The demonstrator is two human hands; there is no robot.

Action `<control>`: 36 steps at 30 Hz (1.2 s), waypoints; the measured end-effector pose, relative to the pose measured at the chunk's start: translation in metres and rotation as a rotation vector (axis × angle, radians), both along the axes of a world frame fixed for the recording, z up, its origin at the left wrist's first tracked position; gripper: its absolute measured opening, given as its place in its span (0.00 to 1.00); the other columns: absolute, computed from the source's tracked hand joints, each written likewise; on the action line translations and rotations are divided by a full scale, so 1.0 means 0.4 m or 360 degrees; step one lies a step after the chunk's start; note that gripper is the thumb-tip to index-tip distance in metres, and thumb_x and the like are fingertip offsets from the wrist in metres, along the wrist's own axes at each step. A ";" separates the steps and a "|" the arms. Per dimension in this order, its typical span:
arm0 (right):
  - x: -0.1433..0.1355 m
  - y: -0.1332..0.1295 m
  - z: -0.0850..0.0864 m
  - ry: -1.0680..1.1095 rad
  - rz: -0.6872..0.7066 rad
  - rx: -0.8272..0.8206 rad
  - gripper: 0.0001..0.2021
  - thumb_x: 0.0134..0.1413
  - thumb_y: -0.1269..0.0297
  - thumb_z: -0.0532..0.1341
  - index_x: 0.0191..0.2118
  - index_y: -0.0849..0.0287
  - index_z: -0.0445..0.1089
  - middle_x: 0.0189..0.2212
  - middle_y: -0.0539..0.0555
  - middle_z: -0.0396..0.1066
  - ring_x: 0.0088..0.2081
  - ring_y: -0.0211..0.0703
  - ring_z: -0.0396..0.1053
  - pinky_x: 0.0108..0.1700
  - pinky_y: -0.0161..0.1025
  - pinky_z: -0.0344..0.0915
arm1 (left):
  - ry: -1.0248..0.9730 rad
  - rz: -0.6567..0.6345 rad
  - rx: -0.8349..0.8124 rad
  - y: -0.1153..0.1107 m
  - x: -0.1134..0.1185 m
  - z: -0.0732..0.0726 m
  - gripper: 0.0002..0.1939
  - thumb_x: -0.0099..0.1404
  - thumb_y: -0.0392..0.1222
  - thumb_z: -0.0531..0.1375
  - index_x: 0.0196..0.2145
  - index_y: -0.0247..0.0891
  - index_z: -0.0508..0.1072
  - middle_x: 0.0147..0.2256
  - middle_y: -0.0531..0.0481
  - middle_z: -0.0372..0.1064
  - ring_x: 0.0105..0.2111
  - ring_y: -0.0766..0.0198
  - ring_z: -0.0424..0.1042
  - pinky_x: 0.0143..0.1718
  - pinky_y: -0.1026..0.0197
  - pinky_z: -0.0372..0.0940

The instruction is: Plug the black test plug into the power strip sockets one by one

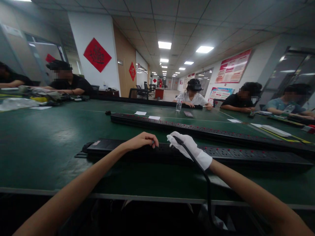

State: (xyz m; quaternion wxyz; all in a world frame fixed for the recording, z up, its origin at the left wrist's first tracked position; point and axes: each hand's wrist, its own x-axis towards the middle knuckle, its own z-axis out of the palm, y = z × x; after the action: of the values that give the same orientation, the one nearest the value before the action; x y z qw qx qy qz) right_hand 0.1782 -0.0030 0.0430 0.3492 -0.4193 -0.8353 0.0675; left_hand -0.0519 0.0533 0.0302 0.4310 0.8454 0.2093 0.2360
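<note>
Gripping the plug [177, 140] in the gloved right hand [190, 147], pointing it left over the near power strip [221, 152] running left to right on the bench [56, 141], and curling the left hand [141, 141] beside it, contents impossible to tell.

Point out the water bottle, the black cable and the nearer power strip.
Water bottle [178, 105], head view: middle of its body.
Black cable [208, 191], head view: its lower stretch.
Nearer power strip [232, 153], head view: socketed top, right half.

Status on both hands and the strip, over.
Right hand, gloved: holding black plug over near power strip. Left hand: bare, at strip. Second strip lies beyond.
</note>
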 end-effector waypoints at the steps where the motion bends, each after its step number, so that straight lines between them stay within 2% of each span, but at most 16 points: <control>1: -0.005 0.002 -0.003 -0.0083 0.0015 -0.0001 0.17 0.58 0.53 0.48 0.31 0.60 0.66 0.24 0.50 0.67 0.26 0.36 0.64 0.30 0.31 0.58 | 0.0004 0.0012 0.0001 0.000 0.000 0.001 0.11 0.58 0.33 0.51 0.34 0.32 0.72 0.30 0.49 0.68 0.31 0.67 0.65 0.37 0.64 0.58; 3: -0.017 0.013 -0.012 -0.0219 0.0039 0.0024 0.17 0.59 0.54 0.48 0.31 0.59 0.67 0.25 0.50 0.68 0.27 0.35 0.65 0.29 0.31 0.56 | 0.0020 0.0023 0.0000 0.001 0.001 0.001 0.10 0.58 0.33 0.51 0.35 0.32 0.71 0.29 0.50 0.67 0.31 0.66 0.65 0.37 0.64 0.57; 9: -0.055 0.053 -0.013 -0.0530 -0.0179 0.0064 0.21 0.59 0.50 0.46 0.29 0.57 0.68 0.23 0.49 0.69 0.25 0.35 0.65 0.26 0.31 0.52 | -0.0023 0.0019 -0.0045 0.002 0.006 -0.002 0.08 0.58 0.35 0.53 0.34 0.32 0.69 0.28 0.51 0.67 0.30 0.67 0.66 0.36 0.63 0.58; 11: -0.069 0.049 -0.007 -0.0667 -0.0281 0.0088 0.22 0.59 0.48 0.45 0.29 0.56 0.68 0.22 0.49 0.69 0.24 0.35 0.65 0.25 0.31 0.50 | -0.0057 0.0033 -0.0079 0.001 0.007 -0.003 0.07 0.57 0.34 0.53 0.34 0.32 0.67 0.28 0.51 0.67 0.30 0.67 0.66 0.36 0.63 0.58; 15: -0.094 0.017 0.000 -0.0858 -0.0447 0.0305 0.26 0.60 0.47 0.40 0.32 0.58 0.68 0.23 0.53 0.70 0.24 0.38 0.66 0.25 0.32 0.47 | -0.0126 0.0079 -0.0162 -0.004 0.007 -0.004 0.08 0.56 0.32 0.54 0.36 0.32 0.65 0.28 0.51 0.68 0.30 0.66 0.67 0.36 0.62 0.59; 21: -0.108 -0.020 0.001 -0.0857 -0.0369 0.0487 0.24 0.61 0.50 0.40 0.33 0.60 0.67 0.26 0.54 0.71 0.26 0.38 0.67 0.25 0.34 0.44 | -0.0194 0.0079 -0.0259 -0.007 0.007 -0.003 0.08 0.55 0.30 0.54 0.35 0.33 0.64 0.29 0.51 0.68 0.29 0.67 0.67 0.35 0.62 0.59; 30: -0.095 0.008 -0.003 -0.0908 -0.0313 0.0468 0.24 0.61 0.50 0.40 0.32 0.60 0.67 0.25 0.54 0.71 0.26 0.37 0.67 0.25 0.33 0.43 | -0.0200 0.0053 -0.0322 -0.006 0.006 0.000 0.07 0.55 0.30 0.54 0.34 0.32 0.64 0.27 0.51 0.68 0.29 0.66 0.68 0.37 0.61 0.60; 36: -0.095 0.008 -0.003 -0.0939 -0.0374 0.0473 0.26 0.61 0.48 0.38 0.32 0.58 0.67 0.25 0.53 0.71 0.26 0.39 0.68 0.24 0.33 0.41 | -0.0204 0.0058 -0.0235 -0.006 0.003 -0.002 0.08 0.55 0.30 0.53 0.35 0.32 0.64 0.29 0.51 0.68 0.30 0.66 0.67 0.37 0.61 0.60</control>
State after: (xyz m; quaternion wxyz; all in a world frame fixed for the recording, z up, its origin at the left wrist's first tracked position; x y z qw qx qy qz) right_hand 0.1401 0.0002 0.0419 0.1554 -0.4585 -0.8469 -0.2197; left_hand -0.0505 0.0509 0.0294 0.5002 0.7907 0.2134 0.2812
